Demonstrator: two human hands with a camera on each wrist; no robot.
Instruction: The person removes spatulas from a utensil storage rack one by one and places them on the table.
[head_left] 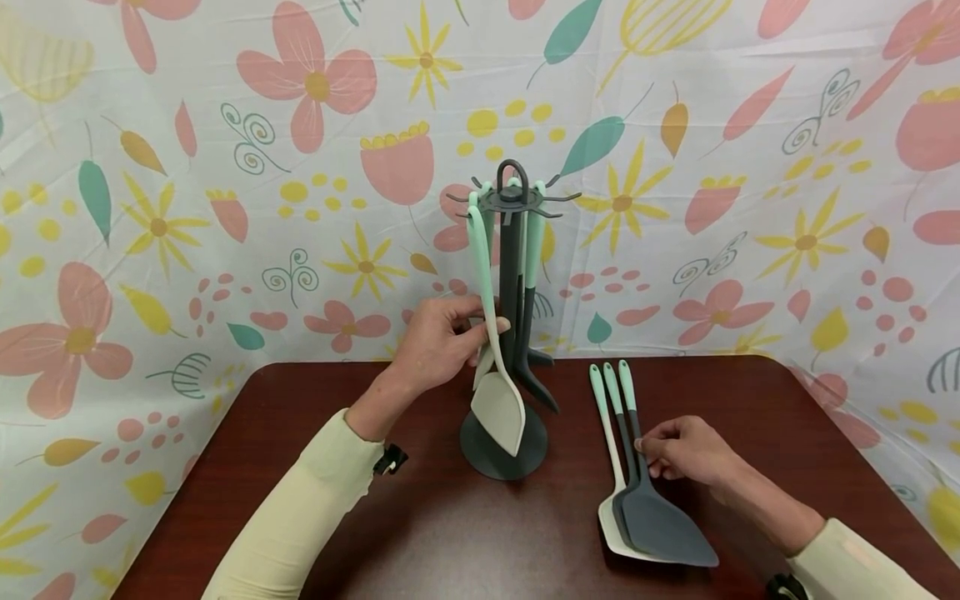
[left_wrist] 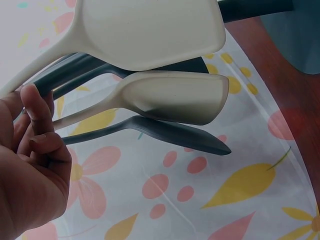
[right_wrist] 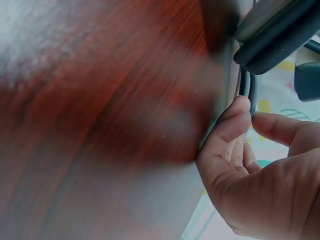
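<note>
A dark utensil stand (head_left: 512,275) rises from a round base, hung with several mint-handled utensils. My left hand (head_left: 442,342) grips its pole from the left, its thumb passing behind the handle of a hanging cream turner (head_left: 501,408). In the left wrist view, a cream spoon-like utensil (left_wrist: 175,95) and a dark utensil (left_wrist: 180,137) hang by my fingers. On the table at right, a grey turner (head_left: 663,521) lies over another dark utensil (head_left: 622,450) and a cream one (head_left: 611,525). My right hand (head_left: 690,450) pinches the grey turner's handle between thumb and forefinger.
The dark wooden table (head_left: 405,533) spreads under everything. Behind its far edge hangs a flower-patterned cloth (head_left: 300,208). Thin hooks (head_left: 558,198) stick out around the stand's top. Dark utensils (head_left: 532,375) hang on the stand's right side.
</note>
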